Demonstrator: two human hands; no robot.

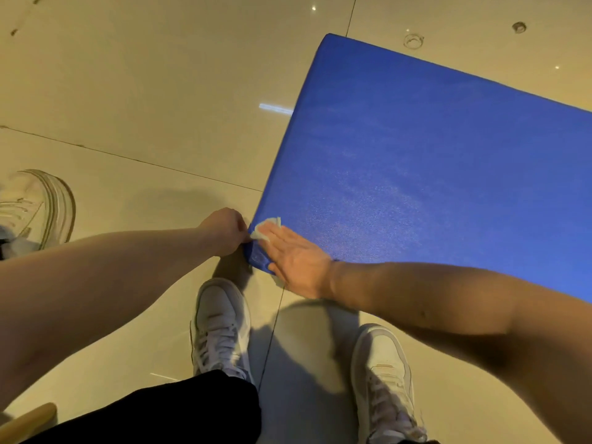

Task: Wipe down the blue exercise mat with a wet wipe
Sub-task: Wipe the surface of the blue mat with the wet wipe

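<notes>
Slippage is risked: the blue exercise mat [432, 161] on the floor [128, 91] is pinched at its near-left corner by the left grip [224, 232]; the wet wipe [267, 229], pressed under the flat right grip [298, 264], could be swept off.

The floor [128, 75] is made of big shiny cream tiles with thin dark lines between them. A white sneaker [221, 325] with laces stands on it. A black trouser leg [179, 408] covers the back of this sneaker. A second white sneaker [384, 376] stands to its right. Far to its left is a pale shoe [41, 206] with a stripy side. Behind it on the left sits some light wood [28, 418]. Far ahead, to the right, is a round ring [413, 41].
</notes>
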